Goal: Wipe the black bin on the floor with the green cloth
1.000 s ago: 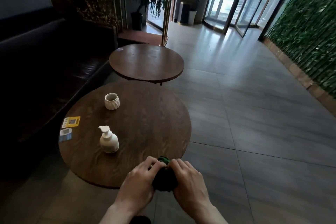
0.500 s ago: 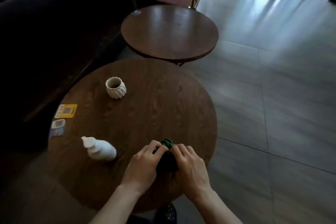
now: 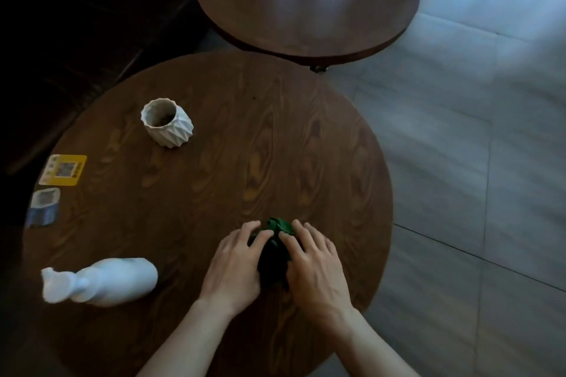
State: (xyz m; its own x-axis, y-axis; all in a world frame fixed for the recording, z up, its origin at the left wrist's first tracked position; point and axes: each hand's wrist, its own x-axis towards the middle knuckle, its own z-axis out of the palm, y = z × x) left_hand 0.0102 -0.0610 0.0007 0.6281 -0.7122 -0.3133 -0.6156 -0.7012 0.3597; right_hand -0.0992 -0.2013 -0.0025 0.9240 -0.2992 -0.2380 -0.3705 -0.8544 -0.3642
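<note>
Cloth [image 3: 277, 246], green, bunched on near table [image 3: 275, 138], right of centre. Left hand [image 3: 234, 268] and right hand [image 3: 312, 266] flank it, fingers curled round it. White bottle [image 3: 104, 281] at left, ribbed cup [image 3: 167, 122] beyond, cards [image 3: 62, 170] at left rim.

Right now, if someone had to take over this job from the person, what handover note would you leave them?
Hands: left hand and right hand both grip the bunched green cloth between them, over the near round wooden table.
Black bin: not in view, so its place cannot be told.
Done: cloth is in hand.
Left: find the bin on the floor and wipe it.
Also on the table: white pump bottle, white ribbed cup, yellow QR card.
</note>
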